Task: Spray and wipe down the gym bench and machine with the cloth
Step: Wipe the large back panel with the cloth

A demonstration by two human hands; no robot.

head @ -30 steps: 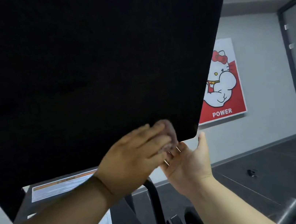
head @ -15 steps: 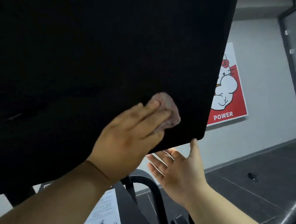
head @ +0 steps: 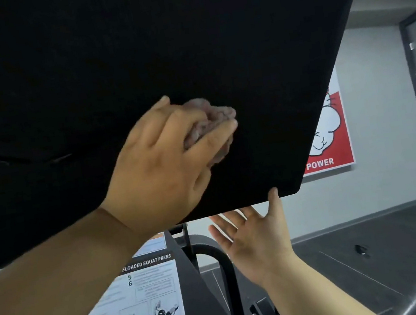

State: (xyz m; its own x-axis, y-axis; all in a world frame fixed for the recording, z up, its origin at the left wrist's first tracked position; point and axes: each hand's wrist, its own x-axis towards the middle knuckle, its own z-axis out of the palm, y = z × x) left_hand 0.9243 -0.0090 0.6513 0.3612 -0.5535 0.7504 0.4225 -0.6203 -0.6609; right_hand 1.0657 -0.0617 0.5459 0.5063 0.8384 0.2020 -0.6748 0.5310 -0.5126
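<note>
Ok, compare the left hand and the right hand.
The left hand grips the pinkish cloth; the right hand holds nothing. The left hand shows its back, fingers curled; the right hand shows its palm, fingers spread. The left hand sits on the face of the black pad; the right hand is below its lower edge, thumb tip at it. Both are bare and raised.
</note>
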